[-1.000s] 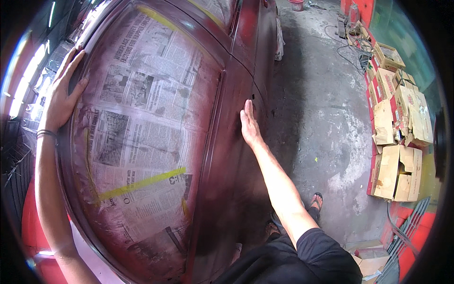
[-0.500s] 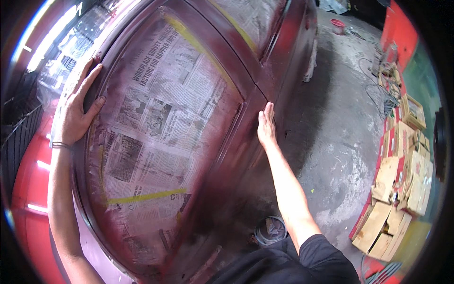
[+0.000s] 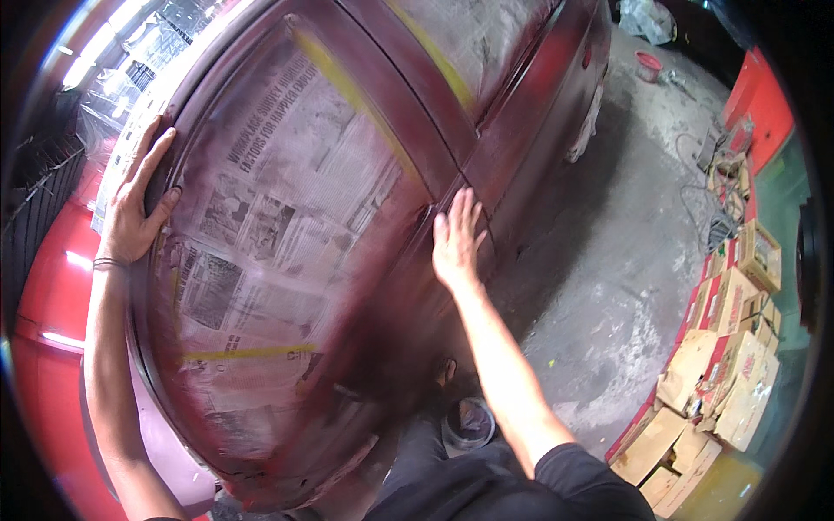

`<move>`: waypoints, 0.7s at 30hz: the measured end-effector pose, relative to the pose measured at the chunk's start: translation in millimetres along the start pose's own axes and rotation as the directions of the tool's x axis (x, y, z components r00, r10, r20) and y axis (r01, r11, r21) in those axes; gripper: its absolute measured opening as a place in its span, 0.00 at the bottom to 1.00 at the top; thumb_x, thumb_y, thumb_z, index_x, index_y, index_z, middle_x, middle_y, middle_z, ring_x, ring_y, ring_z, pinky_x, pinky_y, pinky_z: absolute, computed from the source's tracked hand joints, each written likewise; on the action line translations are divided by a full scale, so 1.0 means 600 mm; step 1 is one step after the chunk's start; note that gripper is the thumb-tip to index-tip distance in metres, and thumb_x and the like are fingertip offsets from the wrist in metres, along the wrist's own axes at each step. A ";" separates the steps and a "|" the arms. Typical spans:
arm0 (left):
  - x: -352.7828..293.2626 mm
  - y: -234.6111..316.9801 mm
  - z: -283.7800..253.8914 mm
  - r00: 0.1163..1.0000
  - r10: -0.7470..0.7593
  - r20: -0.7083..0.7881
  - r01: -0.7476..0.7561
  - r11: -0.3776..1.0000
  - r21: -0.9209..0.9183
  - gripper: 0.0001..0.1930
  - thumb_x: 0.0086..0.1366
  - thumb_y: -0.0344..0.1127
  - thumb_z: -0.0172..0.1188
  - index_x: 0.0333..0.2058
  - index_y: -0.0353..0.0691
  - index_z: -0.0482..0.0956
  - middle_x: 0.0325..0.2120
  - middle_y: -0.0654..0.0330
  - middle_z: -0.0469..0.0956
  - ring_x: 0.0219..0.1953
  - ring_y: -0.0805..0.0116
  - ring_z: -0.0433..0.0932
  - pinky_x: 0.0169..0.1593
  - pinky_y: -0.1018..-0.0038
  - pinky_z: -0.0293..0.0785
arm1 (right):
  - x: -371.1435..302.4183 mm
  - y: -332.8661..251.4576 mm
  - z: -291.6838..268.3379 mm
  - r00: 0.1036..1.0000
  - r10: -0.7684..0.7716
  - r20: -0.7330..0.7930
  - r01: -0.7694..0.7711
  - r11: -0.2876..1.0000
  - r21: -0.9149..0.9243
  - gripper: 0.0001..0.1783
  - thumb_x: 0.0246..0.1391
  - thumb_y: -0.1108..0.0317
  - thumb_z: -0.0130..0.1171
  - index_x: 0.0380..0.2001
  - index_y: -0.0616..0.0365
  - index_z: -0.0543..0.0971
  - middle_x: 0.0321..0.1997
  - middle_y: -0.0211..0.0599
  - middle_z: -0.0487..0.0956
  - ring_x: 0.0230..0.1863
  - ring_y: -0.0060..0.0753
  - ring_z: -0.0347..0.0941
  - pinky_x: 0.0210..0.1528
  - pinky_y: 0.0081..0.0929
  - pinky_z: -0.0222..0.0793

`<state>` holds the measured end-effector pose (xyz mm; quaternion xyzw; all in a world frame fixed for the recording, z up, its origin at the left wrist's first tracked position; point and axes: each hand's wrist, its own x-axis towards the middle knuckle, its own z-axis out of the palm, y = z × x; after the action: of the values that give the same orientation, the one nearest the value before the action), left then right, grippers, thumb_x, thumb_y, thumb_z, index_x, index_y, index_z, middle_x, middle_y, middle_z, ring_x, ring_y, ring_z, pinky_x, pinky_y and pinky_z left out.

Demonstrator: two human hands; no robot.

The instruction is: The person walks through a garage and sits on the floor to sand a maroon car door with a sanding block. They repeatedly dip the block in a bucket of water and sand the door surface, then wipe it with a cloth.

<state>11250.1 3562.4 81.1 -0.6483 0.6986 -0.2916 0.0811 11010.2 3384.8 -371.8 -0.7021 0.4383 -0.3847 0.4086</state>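
Note:
A dull maroon car door (image 3: 369, 286) stands before me, its window covered with newspaper (image 3: 287, 195) hazed with the same colour. Strips of yellow tape (image 3: 334, 74) run along the paper's edge and across it. At the left, my left hand (image 3: 135, 213) rests over the curved outer edge of the window frame, fingers stretched and thumb apart. My right hand (image 3: 456, 247) lies with fingers extended against the door panel just below the window, near the seam with the adjoining door (image 3: 521, 122). Neither hand holds anything.
A bucket (image 3: 469, 423) stands on the grey concrete floor (image 3: 599, 304) by my legs. Cardboard boxes (image 3: 725, 373) line the right side, with cables (image 3: 695, 169) beyond them. A red tub (image 3: 647, 65) sits farther off. Red car bodywork (image 3: 52, 278) shows at the left.
My right hand has shifted left and slightly down on the door, its fingers now more spread. My left hand stays on the frame edge. The view has tilted, bringing my legs into sight.

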 end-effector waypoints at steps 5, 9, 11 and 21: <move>-0.011 0.000 -0.011 0.997 -0.068 0.047 0.068 0.998 0.009 0.38 0.63 0.42 0.65 0.73 0.47 0.69 0.77 0.50 0.59 0.79 0.47 0.56 0.81 0.51 0.48 | -0.192 -0.023 0.058 0.969 -0.048 0.244 0.056 0.998 -0.027 0.41 0.78 0.43 0.38 0.83 0.48 0.44 0.89 0.41 0.36 0.87 0.60 0.30 0.77 0.84 0.29; -0.011 0.001 -0.013 0.993 -0.102 0.053 0.103 0.995 -0.012 0.38 0.62 0.38 0.65 0.73 0.49 0.69 0.77 0.51 0.59 0.79 0.47 0.57 0.80 0.52 0.51 | -0.121 0.008 0.014 0.948 -0.093 0.304 0.156 0.969 -0.189 0.41 0.78 0.43 0.38 0.84 0.43 0.41 0.89 0.34 0.36 0.87 0.55 0.31 0.77 0.83 0.30; -0.016 -0.005 -0.006 0.990 -0.138 0.038 0.141 0.986 -0.086 0.39 0.60 0.35 0.65 0.72 0.49 0.71 0.77 0.52 0.60 0.78 0.47 0.58 0.80 0.53 0.54 | -0.068 0.019 -0.018 0.937 -0.130 0.324 0.207 0.954 -0.216 0.41 0.78 0.43 0.38 0.84 0.43 0.41 0.89 0.33 0.36 0.87 0.54 0.31 0.77 0.83 0.32; -0.016 -0.001 -0.001 0.986 -0.150 -0.069 0.148 0.989 -0.026 0.38 0.54 0.31 0.66 0.68 0.47 0.75 0.74 0.50 0.66 0.76 0.44 0.62 0.80 0.49 0.55 | -0.008 0.023 -0.223 0.823 0.217 0.525 -0.475 0.770 0.426 0.29 0.78 0.48 0.46 0.67 0.56 0.79 0.69 0.35 0.79 0.71 0.30 0.72 0.73 0.31 0.64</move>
<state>11251.6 3571.7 79.6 -0.6889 0.6536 -0.3123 0.0275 10884.5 3354.0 -335.9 -0.5310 0.3315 -0.2358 0.7433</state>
